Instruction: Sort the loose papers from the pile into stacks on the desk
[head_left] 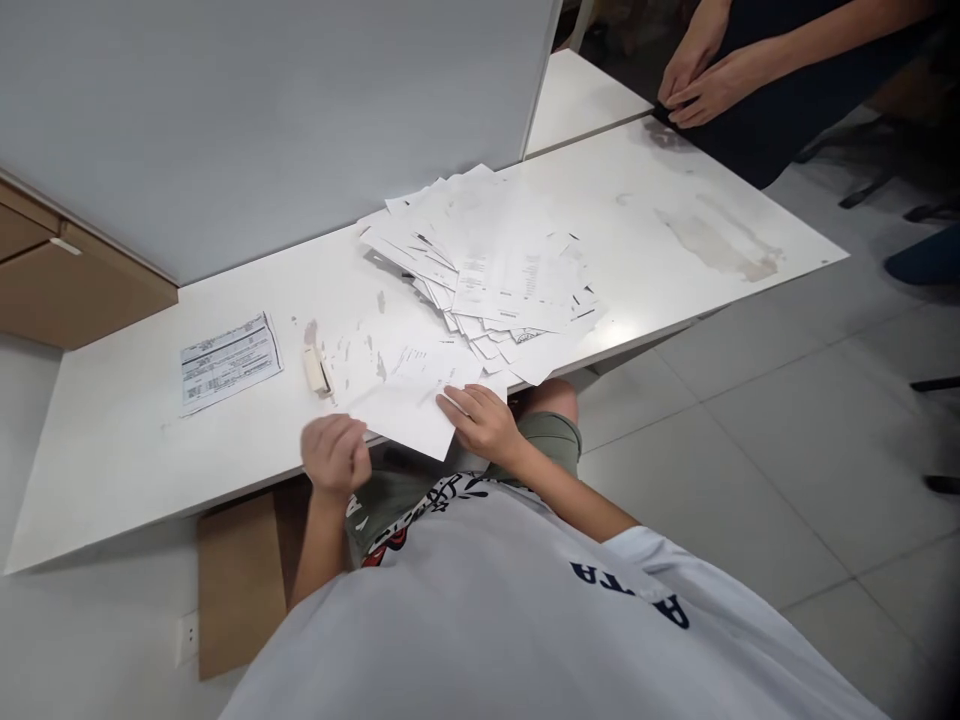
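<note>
A printed sheet of paper [420,400] lies at the desk's front edge, its near corner jutting over my lap. My left hand [334,455] is curled closed at the sheet's left corner, slightly blurred, and seems to pinch it. On the right side of the sheet, my right hand [484,425] grips it with the fingers on top; the thumb is hidden. Just beyond, a loose heap of printed papers [510,280] is fanned out on the desk. Left of the sheet sits a small cream object [316,372] that looks like a stapler.
A separate stack of printed slips [229,365] lies on the left of the white desk [112,440]. A grey partition [285,110] rises behind. Cardboard boxes [82,260] stand at the far left. Another person's hands [709,80] are clasped beyond the desk's right end.
</note>
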